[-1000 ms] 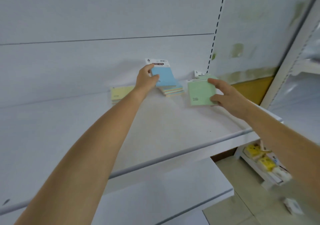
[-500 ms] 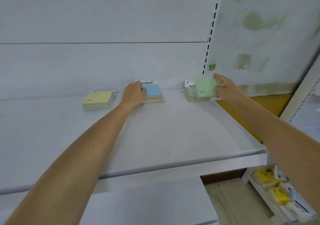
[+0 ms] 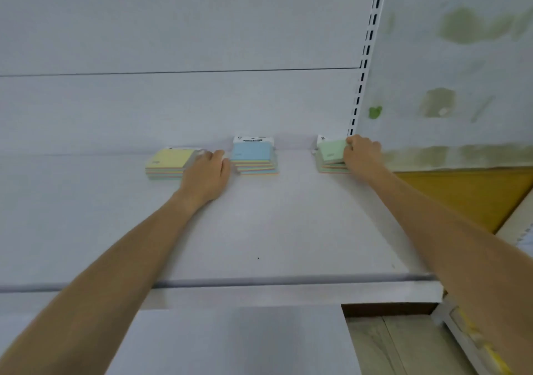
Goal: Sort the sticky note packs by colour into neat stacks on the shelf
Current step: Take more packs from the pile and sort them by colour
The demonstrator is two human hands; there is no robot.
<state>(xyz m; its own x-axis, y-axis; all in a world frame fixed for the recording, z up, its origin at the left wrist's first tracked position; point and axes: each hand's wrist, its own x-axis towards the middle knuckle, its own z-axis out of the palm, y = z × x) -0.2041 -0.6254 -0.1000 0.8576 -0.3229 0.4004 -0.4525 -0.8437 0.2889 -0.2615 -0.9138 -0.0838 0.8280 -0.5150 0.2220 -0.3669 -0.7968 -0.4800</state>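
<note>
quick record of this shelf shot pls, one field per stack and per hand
shelf: white, three stacks in a row at the back
yellow stack: left
blue stack: middle
green stack: right
left hand: on the shelf between yellow and blue stacks, touching the yellow one's right edge
right hand: grips top green pack, tilted on its stack

Shop, w/ slotted upright (image 3: 365,57) (retail-type) & white display shelf (image 3: 288,216).
</note>
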